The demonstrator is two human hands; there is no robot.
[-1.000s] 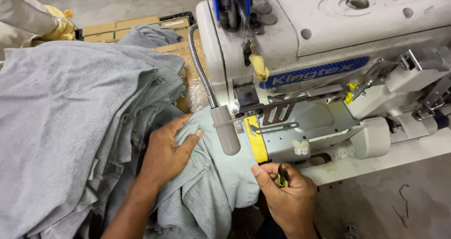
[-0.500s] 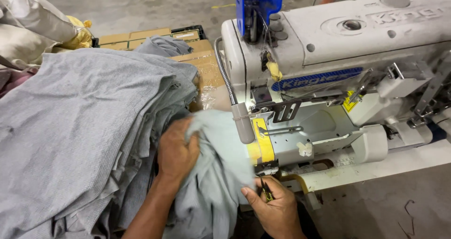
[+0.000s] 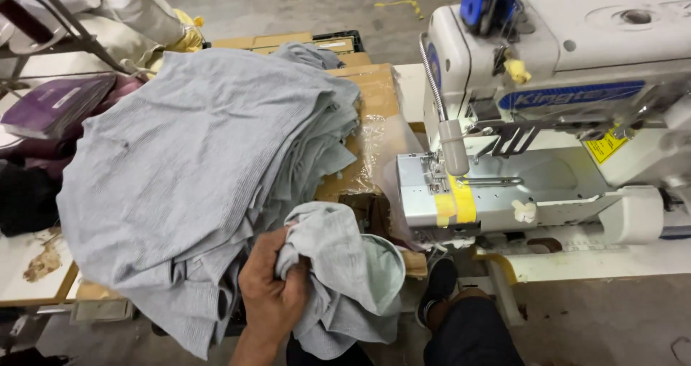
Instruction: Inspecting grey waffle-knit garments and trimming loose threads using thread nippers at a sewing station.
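On the left I see a purple folder lying flat, then a big slumped stack of grey ribbed knit pieces draped over a taped cardboard box. My left hand has its grip clenched on a crumpled grey garment piece, bunched just below the stack. My right hand is out of view. Further right sits the boxy white sewing machine, yellow tape banding its smooth metal bed.

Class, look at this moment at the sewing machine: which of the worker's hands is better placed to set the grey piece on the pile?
Probably the left. The left hand already grips the bunched grey piece, right beside the grey fabric pile. The right hand is out of view.
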